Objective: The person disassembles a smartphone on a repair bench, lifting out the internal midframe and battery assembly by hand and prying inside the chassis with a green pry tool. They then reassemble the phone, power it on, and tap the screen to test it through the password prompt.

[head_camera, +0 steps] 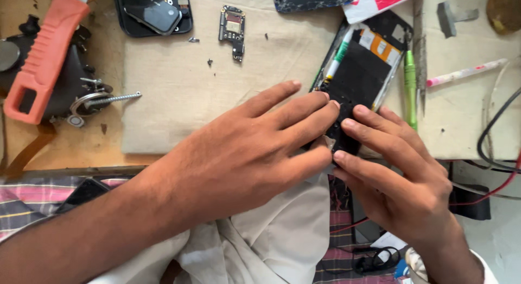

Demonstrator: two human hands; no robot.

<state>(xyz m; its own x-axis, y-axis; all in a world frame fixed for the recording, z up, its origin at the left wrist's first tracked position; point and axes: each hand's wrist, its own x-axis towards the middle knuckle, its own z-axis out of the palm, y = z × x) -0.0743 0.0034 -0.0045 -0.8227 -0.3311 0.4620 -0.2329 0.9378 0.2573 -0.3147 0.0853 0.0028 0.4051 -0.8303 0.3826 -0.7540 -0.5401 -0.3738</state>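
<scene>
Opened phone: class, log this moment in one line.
left hand: on opened phone | right hand: on phone | green screwdriver: beside

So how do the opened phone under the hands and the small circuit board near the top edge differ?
The opened phone is large, dark and lies tilted, with the left hand and right hand both on its lower end. The circuit board is far smaller, bare and untouched, lying apart. Both rest on the beige mat.
</scene>
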